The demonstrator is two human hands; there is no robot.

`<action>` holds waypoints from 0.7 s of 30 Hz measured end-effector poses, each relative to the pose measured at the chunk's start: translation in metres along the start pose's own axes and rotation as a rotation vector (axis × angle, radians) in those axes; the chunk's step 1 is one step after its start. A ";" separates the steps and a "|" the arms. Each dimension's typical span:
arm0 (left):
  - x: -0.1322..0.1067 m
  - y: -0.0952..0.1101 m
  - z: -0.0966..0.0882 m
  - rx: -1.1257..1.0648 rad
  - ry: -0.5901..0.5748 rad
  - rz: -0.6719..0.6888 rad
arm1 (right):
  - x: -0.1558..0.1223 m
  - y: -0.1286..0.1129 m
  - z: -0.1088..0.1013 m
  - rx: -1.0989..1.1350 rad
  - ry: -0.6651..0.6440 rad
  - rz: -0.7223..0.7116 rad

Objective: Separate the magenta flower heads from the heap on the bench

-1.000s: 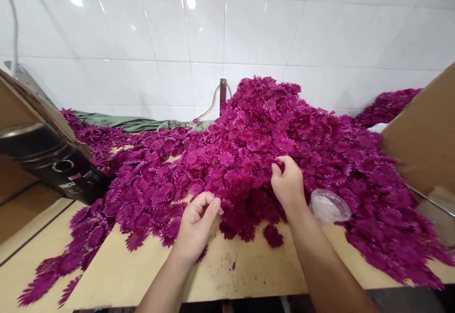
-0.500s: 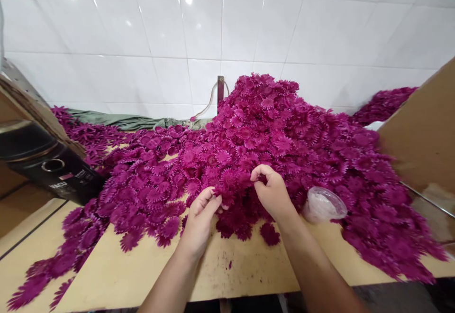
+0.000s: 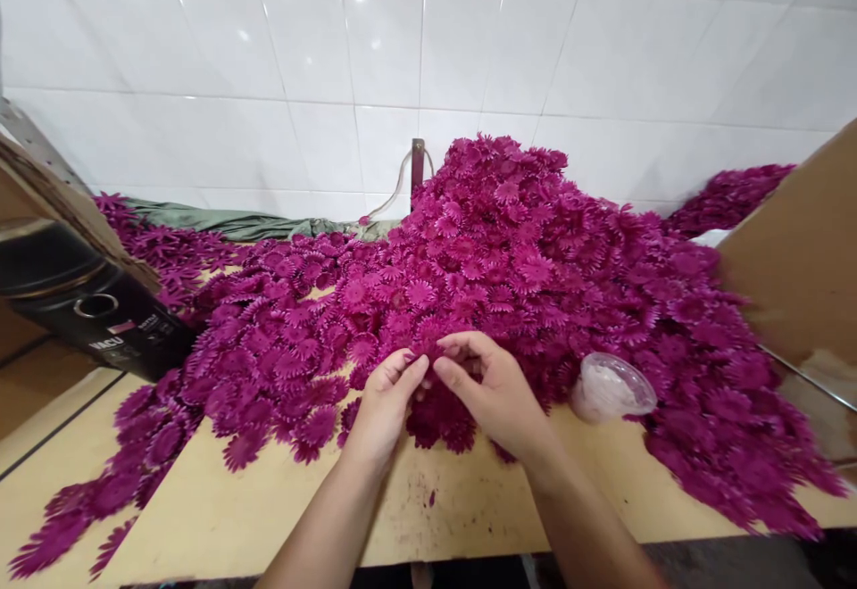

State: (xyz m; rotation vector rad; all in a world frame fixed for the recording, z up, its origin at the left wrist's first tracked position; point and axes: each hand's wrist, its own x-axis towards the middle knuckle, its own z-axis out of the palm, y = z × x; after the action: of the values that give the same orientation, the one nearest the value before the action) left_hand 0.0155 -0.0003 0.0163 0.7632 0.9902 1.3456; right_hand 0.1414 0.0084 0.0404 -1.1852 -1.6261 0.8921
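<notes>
A big heap of magenta fabric flower pieces [image 3: 509,250] covers the wooden table [image 3: 268,509] and rises against the tiled wall. My left hand [image 3: 385,406] and my right hand [image 3: 492,388] meet at the heap's near edge. Both are closed in a pinch on a magenta flower piece [image 3: 432,352] held between their fingertips. Loose flowers lie right under and around both hands.
A small clear plastic container [image 3: 611,385] lies among the flowers right of my right hand. A black machine [image 3: 87,308] sits at the left under a cardboard flap. A cardboard panel [image 3: 796,259] stands at the right. Green cloth [image 3: 254,225] lies along the wall.
My right hand drew back from the heap toward my left hand, bringing a flower piece. The two hands now meet and pinch it together.
</notes>
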 end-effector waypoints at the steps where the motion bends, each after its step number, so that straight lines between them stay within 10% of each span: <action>1: 0.000 0.000 0.000 0.024 0.008 0.011 | -0.003 -0.001 0.004 -0.006 -0.023 0.002; 14: -0.001 -0.001 -0.002 0.100 -0.006 0.054 | 0.001 0.003 0.013 0.375 -0.211 0.200; 21: -0.003 -0.002 0.001 0.137 -0.035 0.147 | 0.001 -0.002 0.020 0.082 0.073 0.071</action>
State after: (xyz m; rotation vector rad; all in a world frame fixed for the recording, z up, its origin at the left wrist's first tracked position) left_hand 0.0177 -0.0032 0.0150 0.9754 1.0221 1.3956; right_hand 0.1214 0.0081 0.0360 -1.2105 -1.4834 0.9403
